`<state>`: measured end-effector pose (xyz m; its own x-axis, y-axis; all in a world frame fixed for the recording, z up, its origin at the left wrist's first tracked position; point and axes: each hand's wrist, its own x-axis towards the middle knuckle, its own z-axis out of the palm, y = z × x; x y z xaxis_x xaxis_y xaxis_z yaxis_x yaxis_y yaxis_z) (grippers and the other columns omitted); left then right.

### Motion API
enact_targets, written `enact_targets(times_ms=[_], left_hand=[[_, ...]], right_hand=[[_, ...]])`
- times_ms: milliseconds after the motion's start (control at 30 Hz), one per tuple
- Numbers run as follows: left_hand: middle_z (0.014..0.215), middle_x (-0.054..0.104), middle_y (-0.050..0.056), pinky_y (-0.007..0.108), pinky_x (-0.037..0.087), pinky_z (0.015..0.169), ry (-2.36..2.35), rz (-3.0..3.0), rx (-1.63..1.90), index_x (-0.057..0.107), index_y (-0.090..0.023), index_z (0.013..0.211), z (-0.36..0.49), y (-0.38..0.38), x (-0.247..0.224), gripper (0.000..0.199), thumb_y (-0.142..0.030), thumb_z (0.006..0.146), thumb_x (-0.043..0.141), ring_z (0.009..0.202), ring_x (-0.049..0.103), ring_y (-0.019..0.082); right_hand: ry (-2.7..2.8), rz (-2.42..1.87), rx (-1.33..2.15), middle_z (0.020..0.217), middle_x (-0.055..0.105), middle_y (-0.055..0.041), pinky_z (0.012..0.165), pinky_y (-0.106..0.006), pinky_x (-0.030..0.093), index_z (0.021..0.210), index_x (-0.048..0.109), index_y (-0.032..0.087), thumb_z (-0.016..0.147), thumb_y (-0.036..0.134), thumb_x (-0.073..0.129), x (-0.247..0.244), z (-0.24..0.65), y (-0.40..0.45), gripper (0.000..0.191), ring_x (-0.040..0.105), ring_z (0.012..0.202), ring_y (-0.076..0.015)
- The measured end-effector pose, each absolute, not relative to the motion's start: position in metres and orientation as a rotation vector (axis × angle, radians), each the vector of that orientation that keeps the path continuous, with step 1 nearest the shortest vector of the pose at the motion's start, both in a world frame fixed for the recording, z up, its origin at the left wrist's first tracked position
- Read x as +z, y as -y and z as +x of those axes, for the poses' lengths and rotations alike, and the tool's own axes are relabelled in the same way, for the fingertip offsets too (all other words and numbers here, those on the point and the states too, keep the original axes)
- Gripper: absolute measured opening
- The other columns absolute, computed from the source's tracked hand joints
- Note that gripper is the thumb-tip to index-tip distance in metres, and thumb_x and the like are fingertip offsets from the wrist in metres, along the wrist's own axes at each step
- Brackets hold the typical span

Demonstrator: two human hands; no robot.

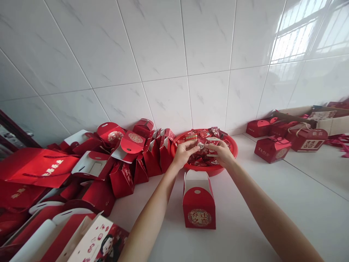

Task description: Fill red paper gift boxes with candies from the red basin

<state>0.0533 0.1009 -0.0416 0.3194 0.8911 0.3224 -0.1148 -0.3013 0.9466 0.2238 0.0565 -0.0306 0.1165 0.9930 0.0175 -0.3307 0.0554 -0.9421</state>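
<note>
Both hands are over a round red basin (231, 147) heaped with wrapped candies (200, 162). My left hand (184, 153) is closed in a pinch, with a small red-and-white wrapped candy (201, 145) at its fingertips. Facing it, my right hand (221, 152) has thumb and fingers drawn together around wrapped candy, partly hidden by the fingers. Just in front of the basin, between my forearms, an upright red gift box (199, 202) has its top flaps up, gold print on its front and a white inside.
Many red boxes, several with raised flaps (133, 142), crowd the left side beside a red paper bag (40, 165). To the right are closed red boxes (272, 149) and a cardboard carton (338, 125). A tiled wall (163, 43) rises behind the white counter (245, 233).
</note>
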Motion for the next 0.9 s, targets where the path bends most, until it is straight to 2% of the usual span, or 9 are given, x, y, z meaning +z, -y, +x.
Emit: enact_targets(times_ms=[133, 300, 400, 467, 533, 733, 833, 900], left_hand=[[0.099, 0.077, 0.007, 0.039, 0.052, 0.092, -0.705, 1.529, 1.212, 0.075, -0.017, 0.098, 0.054, -0.103, -0.044, 0.041, -0.037, 0.064, 0.085, 0.097, 0.069, 0.025], [0.093, 0.077, 0.006, 0.039, 0.054, 0.089, -0.674, 1.522, 1.138, 0.076, -0.016, 0.099, 0.054, -0.101, -0.043, 0.043, -0.033, 0.061, 0.087, 0.091, 0.070, 0.024], [0.097, 0.077, 0.007, 0.038, 0.054, 0.091, -0.749, 1.477, 1.230, 0.076, -0.017, 0.102, 0.054, -0.104, -0.044, 0.036, -0.031, 0.069, 0.081, 0.092, 0.071, 0.022], [0.101, 0.077, 0.007, 0.036, 0.054, 0.090, -0.908, 1.541, 1.271, 0.076, -0.017, 0.101, 0.055, -0.109, -0.045, 0.026, -0.029, 0.080, 0.068, 0.093, 0.071, 0.021], [0.098, 0.077, 0.008, 0.033, 0.055, 0.086, -1.097, 1.692, 1.202, 0.077, -0.016, 0.095, 0.056, -0.114, -0.046, 0.023, -0.021, 0.083, 0.058, 0.090, 0.071, 0.019], [0.073, 0.075, 0.002, 0.027, 0.052, 0.075, -1.260, 2.036, 0.778, 0.077, -0.018, 0.071, 0.065, -0.118, -0.044, 0.027, 0.002, 0.064, 0.060, 0.077, 0.069, 0.019], [0.064, 0.070, 0.001, 0.028, 0.050, 0.072, -1.293, 2.191, 0.568, 0.074, -0.018, 0.065, 0.071, -0.118, -0.039, 0.028, 0.006, 0.058, 0.059, 0.075, 0.067, 0.020], [0.065, 0.069, 0.003, 0.031, 0.048, 0.075, -1.330, 2.276, 0.478, 0.072, -0.017, 0.064, 0.074, -0.118, -0.036, 0.027, 0.006, 0.057, 0.059, 0.078, 0.067, 0.023]], right_hand=[[0.971, -0.963, 1.271, 0.078, 0.071, -0.0011, 0.066, -0.028, 0.053, 0.071, 0.069, 0.020, 0.053, 0.037, 0.089, -0.029, 0.224, -0.056, 0.031, 0.066, 0.078, -0.0183], [1.044, -0.951, 1.311, 0.076, 0.072, -0.0023, 0.062, -0.028, 0.051, 0.076, 0.073, 0.019, 0.055, 0.039, 0.089, -0.027, 0.221, -0.054, 0.033, 0.067, 0.074, -0.0185], [0.864, -0.948, 1.281, 0.082, 0.074, -0.0034, 0.065, -0.029, 0.054, 0.077, 0.072, 0.020, 0.056, 0.035, 0.088, -0.028, 0.221, -0.057, 0.030, 0.070, 0.081, -0.0210], [0.726, -0.898, 1.263, 0.086, 0.075, -0.0034, 0.068, -0.032, 0.057, 0.077, 0.072, 0.020, 0.059, 0.031, 0.087, -0.030, 0.222, -0.059, 0.026, 0.070, 0.085, -0.0222], [0.637, -0.839, 1.251, 0.086, 0.075, -0.0038, 0.068, -0.034, 0.059, 0.076, 0.071, 0.020, 0.060, 0.026, 0.085, -0.031, 0.224, -0.062, 0.022, 0.071, 0.085, -0.0229], [0.558, -0.699, 1.255, 0.075, 0.074, -0.0023, 0.061, -0.028, 0.060, 0.070, 0.070, 0.018, 0.065, 0.018, 0.079, -0.032, 0.225, -0.065, 0.010, 0.069, 0.070, -0.0174], [0.519, -0.672, 1.267, 0.070, 0.072, 0.0005, 0.058, -0.025, 0.060, 0.068, 0.069, 0.019, 0.066, 0.016, 0.077, -0.031, 0.224, -0.066, 0.009, 0.068, 0.065, -0.0147], [0.509, -0.660, 1.266, 0.069, 0.071, 0.0011, 0.056, -0.023, 0.059, 0.067, 0.068, 0.019, 0.067, 0.015, 0.076, -0.031, 0.224, -0.066, 0.009, 0.068, 0.063, -0.0138]])
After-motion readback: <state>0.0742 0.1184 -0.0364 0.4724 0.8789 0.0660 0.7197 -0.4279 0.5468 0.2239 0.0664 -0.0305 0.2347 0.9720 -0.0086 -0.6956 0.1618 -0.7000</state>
